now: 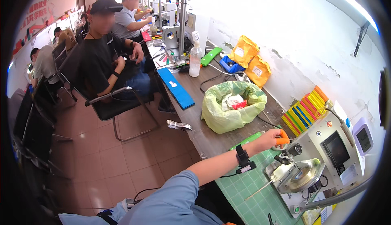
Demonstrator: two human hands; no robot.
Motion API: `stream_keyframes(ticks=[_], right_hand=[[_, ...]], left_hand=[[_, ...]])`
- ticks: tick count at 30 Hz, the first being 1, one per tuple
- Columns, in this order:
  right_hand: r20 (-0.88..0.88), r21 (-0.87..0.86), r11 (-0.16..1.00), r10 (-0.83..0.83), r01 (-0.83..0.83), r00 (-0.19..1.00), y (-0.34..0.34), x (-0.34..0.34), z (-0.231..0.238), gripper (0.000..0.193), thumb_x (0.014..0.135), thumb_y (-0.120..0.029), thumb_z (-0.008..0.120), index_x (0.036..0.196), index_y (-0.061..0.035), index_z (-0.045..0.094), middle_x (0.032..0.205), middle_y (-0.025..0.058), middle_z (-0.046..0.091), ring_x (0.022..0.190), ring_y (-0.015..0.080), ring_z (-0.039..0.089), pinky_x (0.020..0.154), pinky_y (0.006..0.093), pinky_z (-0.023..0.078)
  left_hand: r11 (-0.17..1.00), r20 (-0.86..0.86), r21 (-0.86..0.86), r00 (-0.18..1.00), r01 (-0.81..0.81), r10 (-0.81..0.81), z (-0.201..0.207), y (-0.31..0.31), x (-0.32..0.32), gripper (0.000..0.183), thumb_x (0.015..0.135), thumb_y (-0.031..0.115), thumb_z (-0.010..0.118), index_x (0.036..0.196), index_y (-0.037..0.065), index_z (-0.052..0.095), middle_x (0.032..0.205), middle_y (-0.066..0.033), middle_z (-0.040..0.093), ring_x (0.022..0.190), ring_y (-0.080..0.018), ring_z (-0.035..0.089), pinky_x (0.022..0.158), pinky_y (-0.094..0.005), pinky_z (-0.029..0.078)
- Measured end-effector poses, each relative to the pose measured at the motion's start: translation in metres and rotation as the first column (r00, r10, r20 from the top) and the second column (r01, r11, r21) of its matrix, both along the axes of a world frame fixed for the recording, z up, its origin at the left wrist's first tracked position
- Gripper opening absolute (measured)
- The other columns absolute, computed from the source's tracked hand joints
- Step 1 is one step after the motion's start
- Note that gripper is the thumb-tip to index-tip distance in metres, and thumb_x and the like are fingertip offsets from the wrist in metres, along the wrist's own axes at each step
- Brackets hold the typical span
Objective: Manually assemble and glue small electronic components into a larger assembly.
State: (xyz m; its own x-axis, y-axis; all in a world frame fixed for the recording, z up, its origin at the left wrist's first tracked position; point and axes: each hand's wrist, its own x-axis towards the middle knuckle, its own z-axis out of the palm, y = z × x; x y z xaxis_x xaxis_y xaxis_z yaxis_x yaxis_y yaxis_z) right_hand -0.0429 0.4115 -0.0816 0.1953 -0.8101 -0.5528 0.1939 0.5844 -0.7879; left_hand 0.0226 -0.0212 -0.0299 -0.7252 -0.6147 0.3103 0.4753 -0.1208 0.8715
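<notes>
My left hand [269,140] reaches across to the right over the workbench, with orange covers on its fingertips. Its fingers are bent together above a small round dish [281,147]; what they grip, if anything, is hidden. A wristband [242,156] with a small box and cable sits on that wrist. Just beyond the hand stands a grey machine [324,133] with a dark screen. In front of it is a metal fixture with a round reel [303,178] and a white piece carrying a thin rod [258,190]. My right hand does not show.
A bin lined with a green bag [216,113] stands mid-bench. Around are a blue strip [176,87], spray bottle [195,60], yellow pouches [258,71], coloured rack [305,109] and green cutting mat [244,188]. Metal clippers [179,125] overhang the edge. A seated co-worker [102,58] is at left.
</notes>
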Motion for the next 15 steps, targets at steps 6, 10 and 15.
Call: stream_keyframes(ticks=[6,10,15], right_hand=[[0.205,0.267,0.931,-0.307,0.249,0.929,-0.013,-0.009,-0.045,0.042,0.109,-0.031,0.056,0.138,-0.0016,0.060,0.135,0.0119,0.066,0.117,0.0247,0.062,0.108,0.0397,0.047],[0.254,0.258,0.936,-0.307,0.241,0.917,-0.016,-0.010,-0.052,0.044,0.107,-0.033,0.057,0.139,-0.0023,0.059,0.135,0.0125,0.065,0.119,0.0260,0.061,0.109,0.0418,0.046],[0.312,0.257,0.937,-0.312,0.236,0.898,-0.027,-0.012,-0.068,0.047,0.105,-0.036,0.058,0.139,-0.0032,0.059,0.136,0.0132,0.063,0.121,0.0277,0.059,0.109,0.0444,0.045]], left_hand=[[0.989,0.102,-0.130,0.993,0.069,-0.056,-0.027,0.001,0.000,0.015,0.103,0.019,0.068,0.111,0.006,0.069,0.103,-0.0008,0.071,0.091,-0.0082,0.066,0.076,-0.0257,0.050],[0.992,-0.004,-0.094,0.996,0.089,-0.090,-0.032,0.004,-0.002,0.015,0.102,0.013,0.069,0.114,0.005,0.069,0.107,-0.0023,0.071,0.096,-0.0096,0.067,0.088,-0.0266,0.053],[0.975,-0.041,-0.218,0.998,0.033,-0.043,-0.026,0.008,-0.004,0.013,0.102,0.012,0.068,0.112,0.003,0.068,0.112,-0.0027,0.068,0.105,-0.0117,0.065,0.098,-0.0295,0.052]])
